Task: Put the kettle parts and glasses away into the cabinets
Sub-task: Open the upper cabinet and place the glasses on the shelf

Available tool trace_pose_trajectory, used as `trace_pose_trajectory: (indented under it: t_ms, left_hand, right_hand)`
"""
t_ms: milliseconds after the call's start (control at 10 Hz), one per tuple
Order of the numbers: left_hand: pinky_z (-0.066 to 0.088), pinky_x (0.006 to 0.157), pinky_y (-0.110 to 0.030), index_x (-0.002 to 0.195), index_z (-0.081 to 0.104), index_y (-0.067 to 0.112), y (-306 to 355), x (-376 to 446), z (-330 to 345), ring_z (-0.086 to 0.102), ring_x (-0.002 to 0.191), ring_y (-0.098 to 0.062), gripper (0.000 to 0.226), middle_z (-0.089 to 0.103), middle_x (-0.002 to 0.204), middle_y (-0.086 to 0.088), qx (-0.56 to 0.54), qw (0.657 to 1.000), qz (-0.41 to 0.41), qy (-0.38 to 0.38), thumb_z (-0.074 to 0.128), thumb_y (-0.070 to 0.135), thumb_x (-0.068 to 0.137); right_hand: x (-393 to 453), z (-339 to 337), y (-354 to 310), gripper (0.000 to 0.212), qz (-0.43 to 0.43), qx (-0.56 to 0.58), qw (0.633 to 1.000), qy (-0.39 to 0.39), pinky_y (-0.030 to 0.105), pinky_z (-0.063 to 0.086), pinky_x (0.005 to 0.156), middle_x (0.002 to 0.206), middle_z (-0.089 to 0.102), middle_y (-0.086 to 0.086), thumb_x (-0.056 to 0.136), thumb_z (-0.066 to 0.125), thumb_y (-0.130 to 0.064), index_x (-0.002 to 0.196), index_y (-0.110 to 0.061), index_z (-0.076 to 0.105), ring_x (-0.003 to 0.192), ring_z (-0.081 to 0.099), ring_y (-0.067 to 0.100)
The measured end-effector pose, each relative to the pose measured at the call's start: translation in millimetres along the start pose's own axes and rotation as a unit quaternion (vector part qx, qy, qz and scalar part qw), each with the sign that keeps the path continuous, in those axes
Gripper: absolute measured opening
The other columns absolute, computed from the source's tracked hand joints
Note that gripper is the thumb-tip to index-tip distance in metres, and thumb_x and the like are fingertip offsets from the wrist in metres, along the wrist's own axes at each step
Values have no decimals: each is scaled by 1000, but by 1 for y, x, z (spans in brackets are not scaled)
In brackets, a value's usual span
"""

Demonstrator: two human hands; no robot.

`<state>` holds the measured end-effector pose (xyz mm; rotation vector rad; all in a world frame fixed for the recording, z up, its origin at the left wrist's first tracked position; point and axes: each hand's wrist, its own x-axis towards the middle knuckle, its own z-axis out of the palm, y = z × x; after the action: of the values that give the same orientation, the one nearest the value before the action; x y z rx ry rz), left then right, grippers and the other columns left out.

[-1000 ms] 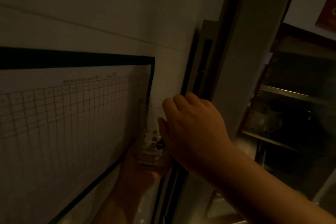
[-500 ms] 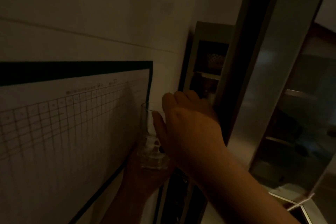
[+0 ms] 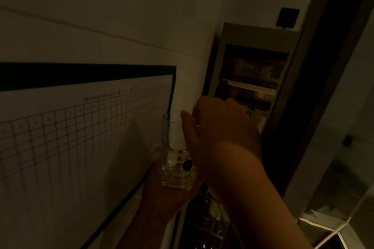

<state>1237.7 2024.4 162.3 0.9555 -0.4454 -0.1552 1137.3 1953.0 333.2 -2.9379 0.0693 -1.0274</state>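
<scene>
Holding a clear, waisted drinking glass [image 3: 176, 153] upright at lower centre, the left hand [image 3: 162, 198] cups its thick base, fingers curled round it. Right hand [image 3: 220, 129] reaches toward the open cabinet [image 3: 251, 70] at centre right; fingertips hidden, cannot tell their state. Glass: rigid, smooth, breakable, best gripped low. Shelves hold dim, unclear items.

Dim cabinet [image 3: 251, 34] shelves [image 3: 248, 85] hold items too dark to identify.
</scene>
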Motion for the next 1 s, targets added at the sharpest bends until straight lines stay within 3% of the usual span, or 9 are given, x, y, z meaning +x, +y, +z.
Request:
trace_pose_trajectory:
  t_ms: [100, 200, 300, 400, 500, 700, 800, 900, 1000]
  left_hand:
    - [46, 65, 0, 91, 54, 54, 8, -18, 18, 59, 76, 20, 73, 60, 76, 43, 365, 930, 45, -12, 87, -2, 58]
    - [42, 63, 4, 74, 53, 70, 11, -26, 24, 52, 74, 29, 82, 51, 70, 53, 238, 971, 27, 23, 86, -4, 59]
    - [43, 64, 3, 89, 51, 46, 5, -23, 20, 53, 75, 27, 67, 52, 72, 52, 228, 972, 62, 23, 85, -4, 60]
    - [44, 64, 2, 94, 54, 39, 1, -23, 23, 54, 76, 25, 60, 54, 76, 50, 251, 965, 77, 18, 85, -1, 61]
    - [44, 66, 2, 106, 49, 24, 0, -21, 23, 55, 79, 25, 63, 54, 82, 50, 254, 964, 74, 11, 87, 2, 61]
    - [45, 69, 1, 102, 44, 36, -3, -20, 29, 54, 82, 25, 67, 53, 85, 52, 268, 962, 52, -13, 85, 1, 63]
    - [45, 68, 0, 100, 42, 38, -5, -19, 30, 54, 82, 25, 69, 57, 85, 47, 274, 961, 39, -2, 84, -2, 62]
    - [46, 69, 0, 106, 46, 31, -7, -20, 30, 56, 83, 22, 66, 64, 87, 21, 266, 963, 43, 2, 86, 1, 62]
    - [49, 75, -6, 119, 51, 21, -8, -21, 30, 61, 90, 9, 69, 61, 106, 13, 265, 963, 54, 7, 89, 16, 62]
  right_hand:
    - [1, 3, 7, 26, 41, 54, 997, -27, 26, 32, 74, 101, 47, -7, 97, 29, -45, 100, -25, 46, 97, 39, 12]
    - [-12, 2, 9, 18, 65, 124, 990, -5, 26, 37, 74, 89, 45, -12, 95, 38, -41, 90, -27, 49, 94, 42, 8]
    - [-15, 1, 17, 21, 71, 105, 989, 77, 36, 44, 80, 92, 54, -9, 93, 43, -42, 94, -25, 55, 95, 48, 14]
    - [-9, 3, 24, 22, 93, 96, 983, 129, 33, 44, 75, 93, 59, -6, 91, 48, -44, 96, -24, 57, 95, 50, 15]
    - [-3, 8, 26, 18, 48, 100, 983, 146, 27, 36, 71, 91, 59, -6, 88, 57, -39, 94, -22, 60, 93, 49, 13]
    - [14, 21, 21, 10, 2, 164, 968, 191, 23, 36, 77, 88, 53, -11, 84, 67, -25, 91, -19, 62, 92, 49, 9]
    - [15, 25, 21, 9, 26, 166, 967, 191, 22, 36, 79, 93, 56, -10, 86, 64, -27, 94, -23, 62, 97, 47, 9]
    - [8, 21, 28, 9, 29, 146, 973, 178, 30, 42, 82, 95, 61, -5, 85, 65, -26, 92, -23, 63, 98, 51, 15]
    - [-7, 7, 38, 14, 42, 159, 968, 188, 41, 49, 81, 94, 63, -3, 81, 67, -30, 92, -22, 64, 95, 58, 21]
